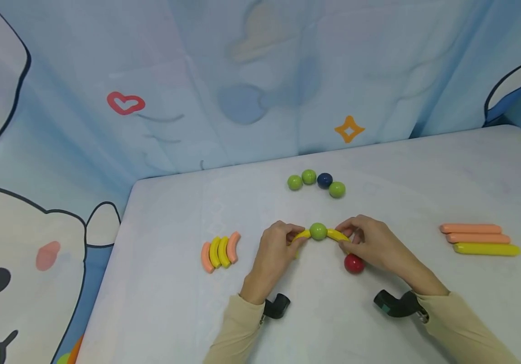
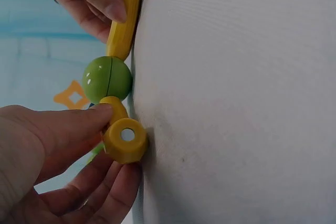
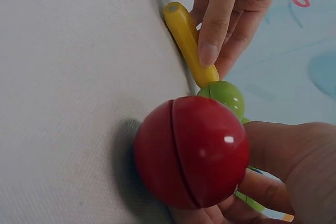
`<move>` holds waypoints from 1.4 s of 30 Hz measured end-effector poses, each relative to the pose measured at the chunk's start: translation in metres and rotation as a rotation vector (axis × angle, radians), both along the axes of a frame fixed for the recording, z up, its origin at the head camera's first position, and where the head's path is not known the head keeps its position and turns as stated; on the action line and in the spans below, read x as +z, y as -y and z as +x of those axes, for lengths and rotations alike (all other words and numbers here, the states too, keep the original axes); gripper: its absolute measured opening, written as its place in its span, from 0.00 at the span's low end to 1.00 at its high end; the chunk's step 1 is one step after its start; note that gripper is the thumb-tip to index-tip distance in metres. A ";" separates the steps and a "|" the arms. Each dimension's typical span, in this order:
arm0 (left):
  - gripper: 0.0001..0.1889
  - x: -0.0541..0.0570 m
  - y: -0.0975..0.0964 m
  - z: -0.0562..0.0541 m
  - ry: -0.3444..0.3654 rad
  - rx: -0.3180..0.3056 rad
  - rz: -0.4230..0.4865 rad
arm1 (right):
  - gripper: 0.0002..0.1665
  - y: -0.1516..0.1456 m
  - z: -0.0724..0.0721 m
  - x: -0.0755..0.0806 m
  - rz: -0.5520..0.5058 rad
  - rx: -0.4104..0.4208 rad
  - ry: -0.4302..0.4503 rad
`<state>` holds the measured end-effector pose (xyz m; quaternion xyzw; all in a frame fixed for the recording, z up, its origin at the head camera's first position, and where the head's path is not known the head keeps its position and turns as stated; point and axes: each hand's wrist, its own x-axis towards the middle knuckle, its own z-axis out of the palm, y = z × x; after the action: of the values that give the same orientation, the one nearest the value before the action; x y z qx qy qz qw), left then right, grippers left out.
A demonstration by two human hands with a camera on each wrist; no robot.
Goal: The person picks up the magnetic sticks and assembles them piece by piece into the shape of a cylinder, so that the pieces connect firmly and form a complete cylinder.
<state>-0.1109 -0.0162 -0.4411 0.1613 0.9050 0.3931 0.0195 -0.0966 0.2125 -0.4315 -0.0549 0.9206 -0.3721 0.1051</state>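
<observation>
My left hand (image 1: 271, 247) pinches a curved yellow rod (image 1: 304, 233) between thumb and fingers. In the left wrist view, the free end of that rod (image 2: 126, 148) shows a round grey metal spot. A green ball (image 1: 318, 231) joins it to a second curved yellow rod (image 1: 335, 235), which my right hand (image 1: 374, 243) pinches. At the lower end of this second rod sits a red ball (image 1: 354, 264), which fills much of the right wrist view and partly hides the right fingers. The joined pieces form an arch low over the white tabletop.
Behind the hands lie several loose balls: green ones (image 1: 309, 176) and a dark blue one (image 1: 325, 180). Curved pink and yellow rods (image 1: 219, 252) lie side by side at left. Straight rods, two pink (image 1: 478, 238) and one yellow (image 1: 486, 249), lie at right. A printed curtain (image 1: 242, 101) hangs behind.
</observation>
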 end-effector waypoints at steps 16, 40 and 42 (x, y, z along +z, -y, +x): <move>0.10 0.011 -0.007 0.000 0.013 0.018 -0.144 | 0.19 0.003 0.002 0.001 0.016 0.002 -0.049; 0.10 0.012 -0.010 0.001 0.016 0.016 -0.197 | 0.20 0.002 0.001 0.001 0.026 0.004 -0.043; 0.11 0.012 -0.009 0.001 0.022 0.009 -0.204 | 0.21 0.001 -0.001 0.004 0.037 0.018 -0.041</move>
<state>-0.1095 -0.0067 -0.4288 0.1503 0.9407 0.3008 0.0441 -0.0973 0.2111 -0.4270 -0.0689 0.9287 -0.3530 0.0907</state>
